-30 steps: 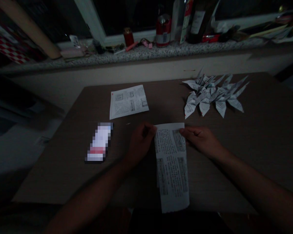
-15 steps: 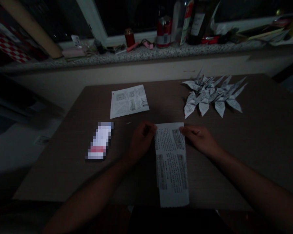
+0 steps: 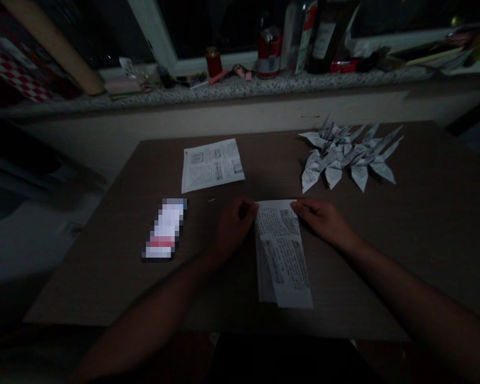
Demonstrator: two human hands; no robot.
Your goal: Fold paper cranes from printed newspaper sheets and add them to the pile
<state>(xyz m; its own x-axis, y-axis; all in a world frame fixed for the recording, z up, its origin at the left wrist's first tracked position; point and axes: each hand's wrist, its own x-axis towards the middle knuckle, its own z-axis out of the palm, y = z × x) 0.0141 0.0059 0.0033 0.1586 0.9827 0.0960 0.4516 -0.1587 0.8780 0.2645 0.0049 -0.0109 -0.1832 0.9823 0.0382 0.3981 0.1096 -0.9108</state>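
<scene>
A printed sheet of paper (image 3: 284, 256), doubled over into a long strip, lies in front of me on the table. Its two layers are out of line: the upper one slants to the right at the near end, and the lower one shows along the left side. My left hand (image 3: 237, 224) pinches the far left corner between thumb and fingers. At the far right corner my right hand (image 3: 318, 217) grips the paper the same way. Both hands are closed on the far edge.
A stack of printed sheets (image 3: 214, 165) lies at the back left of the brown table (image 3: 116, 245). Nearer stands a lit phone (image 3: 165, 229), lying flat. Folded paper pieces (image 3: 350, 154) with pointed ends cluster at the back right. Bottles and a can (image 3: 269, 53) line the windowsill.
The strip's near end has drawn away from the table's front edge, and its upper layer has swung right over the lower one. My right hand has shifted slightly left.
</scene>
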